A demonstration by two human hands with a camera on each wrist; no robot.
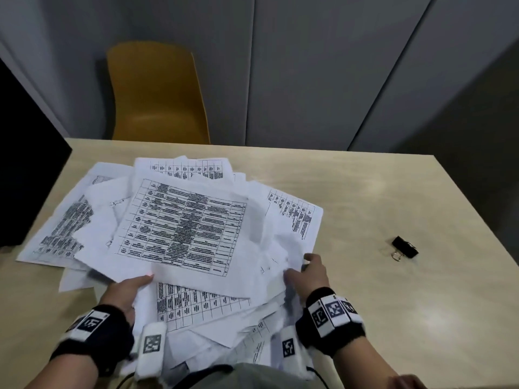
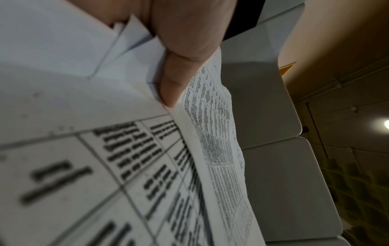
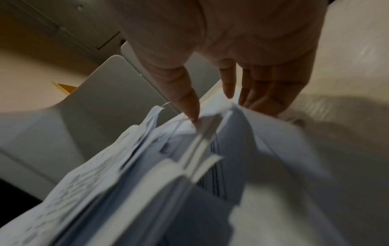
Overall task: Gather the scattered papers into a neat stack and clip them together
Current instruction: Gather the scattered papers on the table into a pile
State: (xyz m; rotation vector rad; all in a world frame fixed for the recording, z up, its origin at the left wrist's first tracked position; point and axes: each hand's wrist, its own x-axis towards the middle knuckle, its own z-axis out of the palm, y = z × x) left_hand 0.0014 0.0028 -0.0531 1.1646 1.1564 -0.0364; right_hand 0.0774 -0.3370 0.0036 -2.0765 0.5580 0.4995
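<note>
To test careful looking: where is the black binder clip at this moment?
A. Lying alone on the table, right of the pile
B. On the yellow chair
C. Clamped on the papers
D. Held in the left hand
A: the binder clip lies on the bare table, apart from the papers and both hands.

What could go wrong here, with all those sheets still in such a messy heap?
1. The papers lie fanned at many angles. As the left hand and right hand draw them in, corners may fold or crease.
2. Several sheets overhang the near edge of the table, so some might slide off.
3. The clip lies apart at the right. Letting go to fetch it may loosen the stack.
</note>
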